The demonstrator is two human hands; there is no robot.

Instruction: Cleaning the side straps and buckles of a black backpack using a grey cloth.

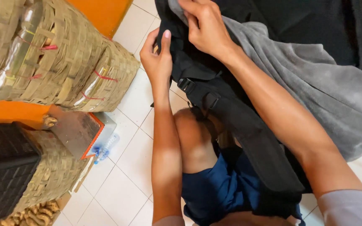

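My left hand (158, 54) grips the edge of a black backpack (231, 113) near the top of its padded strap, thumb up against the fabric. My right hand (204, 27) pinches the bag's upper edge just above and to the right of the left hand. A grey cloth (315, 79) lies draped over the bag, under my right forearm. The bag's strap with black buckles (186, 85) runs down across my bare knee (191, 134) and dark blue shorts (218, 184).
Woven bamboo baskets (63, 54) wrapped with clear tape and red ties stand at the left on an orange shelf (13, 113). More baskets sit below it. A plastic water bottle (105, 148) lies on the white tiled floor (118, 184).
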